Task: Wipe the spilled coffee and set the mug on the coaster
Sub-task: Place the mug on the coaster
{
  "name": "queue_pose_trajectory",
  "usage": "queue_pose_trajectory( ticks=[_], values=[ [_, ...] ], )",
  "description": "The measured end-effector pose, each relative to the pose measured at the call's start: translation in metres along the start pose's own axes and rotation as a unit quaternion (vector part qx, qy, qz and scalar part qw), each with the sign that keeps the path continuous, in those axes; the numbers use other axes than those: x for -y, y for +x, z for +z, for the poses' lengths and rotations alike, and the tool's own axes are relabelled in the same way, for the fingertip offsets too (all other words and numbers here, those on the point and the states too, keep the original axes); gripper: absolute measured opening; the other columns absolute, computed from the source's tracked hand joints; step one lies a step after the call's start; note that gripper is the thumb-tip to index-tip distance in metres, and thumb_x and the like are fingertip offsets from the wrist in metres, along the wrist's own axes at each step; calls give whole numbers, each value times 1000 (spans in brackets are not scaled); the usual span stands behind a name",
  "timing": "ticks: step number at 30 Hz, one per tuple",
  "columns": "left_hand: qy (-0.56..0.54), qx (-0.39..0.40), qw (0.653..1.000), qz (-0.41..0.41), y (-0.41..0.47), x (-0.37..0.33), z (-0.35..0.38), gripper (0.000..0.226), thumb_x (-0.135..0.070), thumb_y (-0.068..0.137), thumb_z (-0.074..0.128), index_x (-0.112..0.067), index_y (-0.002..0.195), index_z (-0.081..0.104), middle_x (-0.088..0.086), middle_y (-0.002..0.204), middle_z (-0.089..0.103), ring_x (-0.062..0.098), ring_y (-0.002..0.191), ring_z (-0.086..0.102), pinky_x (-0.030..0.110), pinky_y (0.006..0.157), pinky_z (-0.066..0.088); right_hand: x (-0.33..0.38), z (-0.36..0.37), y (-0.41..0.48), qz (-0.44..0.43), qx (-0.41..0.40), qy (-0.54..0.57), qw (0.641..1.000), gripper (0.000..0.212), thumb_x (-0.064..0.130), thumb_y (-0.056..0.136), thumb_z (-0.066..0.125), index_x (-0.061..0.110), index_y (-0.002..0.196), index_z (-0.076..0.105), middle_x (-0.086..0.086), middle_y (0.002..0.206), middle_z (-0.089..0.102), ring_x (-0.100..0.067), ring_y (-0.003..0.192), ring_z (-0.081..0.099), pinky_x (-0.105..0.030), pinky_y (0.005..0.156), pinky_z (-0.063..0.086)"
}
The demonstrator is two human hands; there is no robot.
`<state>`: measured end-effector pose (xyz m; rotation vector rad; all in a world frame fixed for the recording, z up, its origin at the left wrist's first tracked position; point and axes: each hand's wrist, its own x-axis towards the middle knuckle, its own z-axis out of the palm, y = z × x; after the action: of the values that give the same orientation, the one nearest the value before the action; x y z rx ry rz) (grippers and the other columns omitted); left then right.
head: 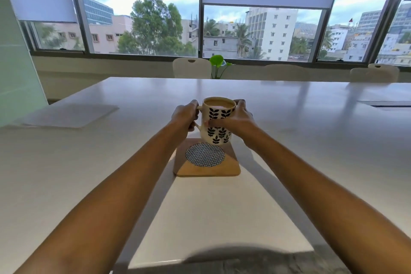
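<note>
A cream mug (217, 134) with black leaf prints, filled with milky coffee, is held just above the far edge of a square wooden coaster (206, 168) that has a round woven inset. My left hand (185, 118) grips the mug's handle on its left side. My right hand (239, 119) wraps round the mug's right side, thumb across the front. The mug's base overlaps the coaster's back edge; whether it touches I cannot tell. No spill shows on the white table (89, 162).
A pale flat mat (69, 114) lies on the table at the far left. A small green plant (218, 65) and white chairs (191, 68) stand beyond the table's far edge, below wide windows. A dark slot (384, 104) is set in the tabletop at right.
</note>
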<state>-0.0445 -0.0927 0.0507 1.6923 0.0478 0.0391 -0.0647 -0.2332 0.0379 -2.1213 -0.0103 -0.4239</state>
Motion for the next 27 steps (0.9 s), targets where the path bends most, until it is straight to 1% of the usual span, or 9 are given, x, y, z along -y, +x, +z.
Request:
queue_pose_trajectory(
  ticks=[3,5,7,9,14,17,21,24,27],
  values=[
    [-3,10,1000,-5,-11,9,-11,34,-26,94,38,-12,65,49,2,65,42,13,55,32,22,48,30,3,10,-19,9,-8,1,1000,76,43,58,84,22,106,30,11,87,46,-14,90,47,-16,58,34],
    [-2,13,1000,-10,-16,14,-17,34,-26,93,38,-11,65,48,2,64,41,13,54,33,23,49,31,5,14,-28,15,-11,-6,1000,76,43,57,85,21,106,31,12,85,46,-14,91,47,-19,62,39],
    [0,16,1000,-16,-21,18,-22,34,-26,93,38,-11,65,48,2,63,41,14,53,33,24,49,31,8,18,-36,23,-11,-16,1000,78,43,58,85,19,109,32,7,92,50,-16,93,47,-27,72,42],
    [-3,17,1000,-18,-24,22,-26,33,-26,94,38,-11,66,48,2,63,41,14,52,33,24,49,31,10,21,-42,30,-11,-22,999,80,43,58,84,16,114,33,2,100,50,-17,95,46,-29,74,40],
    [-4,11,1000,-17,-27,31,-30,31,-26,92,40,-10,68,50,2,64,43,15,51,34,25,49,30,10,28,-50,27,-8,-30,999,83,42,60,84,14,119,32,2,103,48,-16,96,44,-26,71,37],
    [-9,4,1000,-19,-28,35,-30,28,-26,92,40,-7,75,52,3,64,44,15,51,35,25,49,31,8,29,-52,22,-4,-28,999,85,42,60,84,14,121,32,3,103,47,-15,95,43,-17,59,32],
    [-12,-5,1000,-20,-27,39,-29,31,-26,92,41,-11,67,49,3,63,43,15,51,35,25,49,30,5,31,-50,26,2,-38,999,85,43,61,83,14,121,31,2,103,47,-15,95,43,-23,68,34],
    [-16,-13,1000,-19,-27,40,-29,30,-26,92,40,-10,69,50,3,63,44,15,51,35,25,49,31,5,31,-49,19,6,-30,999,84,42,60,84,15,120,31,4,101,45,-14,94,41,-18,59,31],
    [-11,-19,1000,-14,-28,41,-28,30,-28,93,40,-8,74,52,2,64,45,14,52,37,25,49,32,3,31,-49,17,9,-28,999,80,43,60,84,19,114,31,6,99,45,-13,94,41,-19,59,31]
  ],
)
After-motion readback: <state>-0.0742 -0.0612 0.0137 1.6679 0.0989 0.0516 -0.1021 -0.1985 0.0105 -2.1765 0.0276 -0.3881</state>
